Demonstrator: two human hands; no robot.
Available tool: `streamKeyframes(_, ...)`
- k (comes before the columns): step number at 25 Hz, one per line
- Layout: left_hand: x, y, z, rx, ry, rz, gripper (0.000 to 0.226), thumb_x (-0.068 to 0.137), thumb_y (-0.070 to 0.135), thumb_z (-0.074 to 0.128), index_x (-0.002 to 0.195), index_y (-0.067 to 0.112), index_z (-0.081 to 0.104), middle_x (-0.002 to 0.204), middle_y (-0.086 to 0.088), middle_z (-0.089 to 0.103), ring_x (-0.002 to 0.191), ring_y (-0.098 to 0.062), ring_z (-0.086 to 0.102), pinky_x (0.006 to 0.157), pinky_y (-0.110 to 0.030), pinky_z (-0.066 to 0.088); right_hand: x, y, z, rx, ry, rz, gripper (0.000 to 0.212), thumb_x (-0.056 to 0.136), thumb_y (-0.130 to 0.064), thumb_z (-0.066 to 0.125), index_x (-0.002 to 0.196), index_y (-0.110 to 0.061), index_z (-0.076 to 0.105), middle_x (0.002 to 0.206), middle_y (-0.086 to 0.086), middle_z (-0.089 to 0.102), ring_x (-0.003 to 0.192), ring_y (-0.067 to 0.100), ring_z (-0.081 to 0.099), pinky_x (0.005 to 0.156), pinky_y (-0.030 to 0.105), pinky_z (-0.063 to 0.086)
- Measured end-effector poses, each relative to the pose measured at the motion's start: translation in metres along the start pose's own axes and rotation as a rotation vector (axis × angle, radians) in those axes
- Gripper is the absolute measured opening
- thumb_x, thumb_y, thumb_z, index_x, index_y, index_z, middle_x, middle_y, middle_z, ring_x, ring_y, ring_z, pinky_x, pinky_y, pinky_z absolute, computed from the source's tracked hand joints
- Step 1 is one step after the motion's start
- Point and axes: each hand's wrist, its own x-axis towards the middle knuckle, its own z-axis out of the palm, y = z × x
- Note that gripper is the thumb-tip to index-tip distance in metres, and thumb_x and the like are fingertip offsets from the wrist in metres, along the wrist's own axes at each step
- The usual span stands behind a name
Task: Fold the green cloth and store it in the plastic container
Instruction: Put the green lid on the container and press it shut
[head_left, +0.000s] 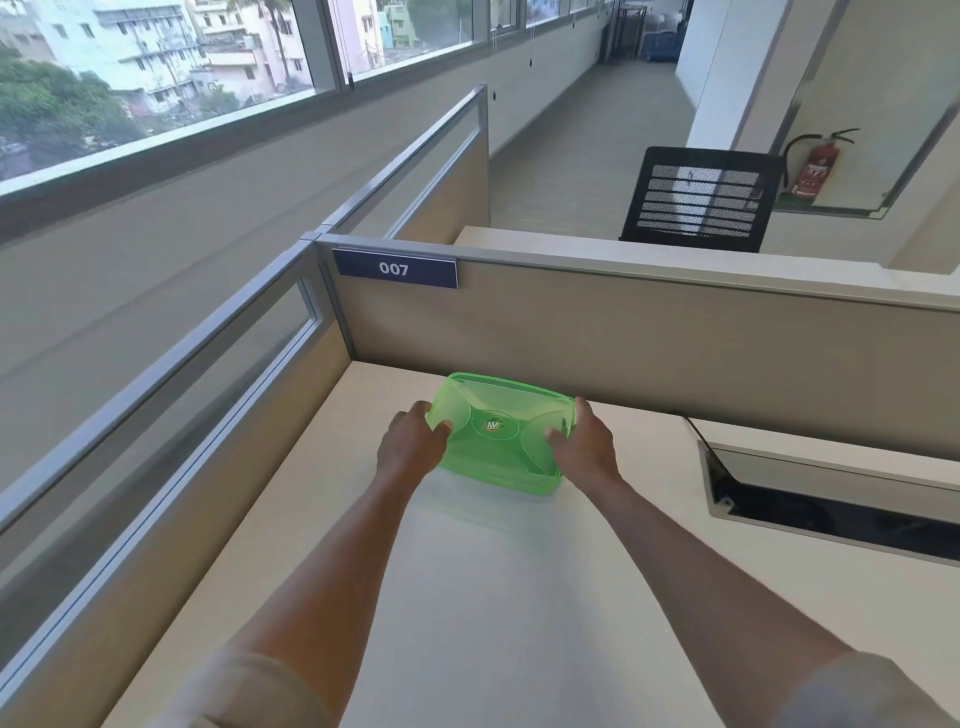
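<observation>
Head view: the only view supplied; all entries below were taken from it.
Plastic container (501, 434): a translucent green box with its lid on stood on the white desk (519, 597), held between the two hands, with the grey partition (649, 332) just beyond the fingertips.
Left hand (410, 447): it was clasped on the container's left end, thumb lying on the lid and the fingers curled over the far left corner.
Right hand (584, 441): it was clasped on the right end in mirror fashion, thumb on the lid and fingers wrapped round the right wall.
Finger state: both sets were narrowed onto the container and gripping it; neither hand was spread wide.
Green cloth: no loose cloth was found on the desk near either hand. Whether it lay inside, under the thumbs, could not be told through the tinted lid.
Surroundings: a cable tray opening (831, 499) lay well to the right of the right hand; a label reading 007 (395, 268) was fixed to the partition beyond the left fingers.
Step in hand, as judged: seating the lid or positioning the closed box, late in the task.
Recommended practice: press evenly with both thumbs near the ends, work along the rim so every edge seats, and keep the base flat on the desk so that it does not skid toward the partition.
</observation>
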Motion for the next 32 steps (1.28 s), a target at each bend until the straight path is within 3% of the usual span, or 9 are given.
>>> streamKeyframes(9,0.017,0.01,0.025,0.047,-0.008,-0.025,0.047,0.098,0.041,0.045,0.132,0.008,0.048,0.126,-0.017,0.054,0.113,-0.037,0.055,0.088,-0.042,0.045,0.022,0.01,0.021,-0.258,0.112,-0.05,0.048,0.097,-0.026,0.052,0.139,-0.007,0.037,0.121,0.021,0.052,0.112,0.04,0.053,0.087,0.044,0.046)
streamKeyframes(13,0.014,0.016,0.032,0.102,0.045,-0.02,0.043,0.098,0.04,0.043,0.124,0.007,0.051,0.12,-0.016,0.054,0.108,-0.037,0.057,0.081,-0.043,0.046,0.025,0.018,0.026,-0.238,0.146,-0.039,0.04,0.098,-0.024,0.05,0.132,-0.006,0.041,0.12,0.019,0.047,0.106,0.042,0.055,0.082,0.045,0.048)
streamKeyframes(22,0.007,0.022,0.039,0.207,0.123,0.027,0.041,0.097,0.039,0.044,0.118,0.004,0.053,0.117,-0.014,0.056,0.106,-0.034,0.055,0.077,-0.043,0.046,0.031,0.031,0.03,-0.19,0.108,-0.04,0.038,0.102,-0.023,0.039,0.138,-0.011,0.036,0.114,0.019,0.049,0.098,0.043,0.057,0.076,0.042,0.044)
streamKeyframes(25,0.007,0.018,0.04,0.149,0.057,0.027,0.044,0.099,0.042,0.039,0.124,0.007,0.045,0.119,-0.019,0.056,0.104,-0.041,0.058,0.077,-0.044,0.045,0.033,0.034,0.029,-0.177,0.098,-0.038,0.039,0.103,-0.024,0.037,0.141,-0.014,0.035,0.112,0.019,0.051,0.098,0.042,0.056,0.077,0.042,0.043)
streamKeyframes(29,0.002,0.012,0.045,0.09,0.017,0.041,0.054,0.102,0.046,0.026,0.149,0.021,0.019,0.122,-0.022,0.051,0.103,-0.047,0.058,0.081,-0.048,0.045,0.033,0.038,0.028,-0.127,0.08,-0.036,0.04,0.104,-0.025,0.037,0.143,-0.021,0.034,0.109,0.017,0.051,0.099,0.041,0.055,0.077,0.04,0.039)
streamKeyframes(32,0.001,0.011,0.046,0.127,0.012,0.079,0.055,0.102,0.047,0.022,0.153,0.03,0.007,0.115,-0.021,0.051,0.096,-0.045,0.06,0.075,-0.045,0.045,0.03,0.037,0.028,-0.13,0.083,-0.044,0.041,0.104,-0.023,0.037,0.144,-0.021,0.033,0.108,0.016,0.051,0.099,0.041,0.056,0.077,0.039,0.038)
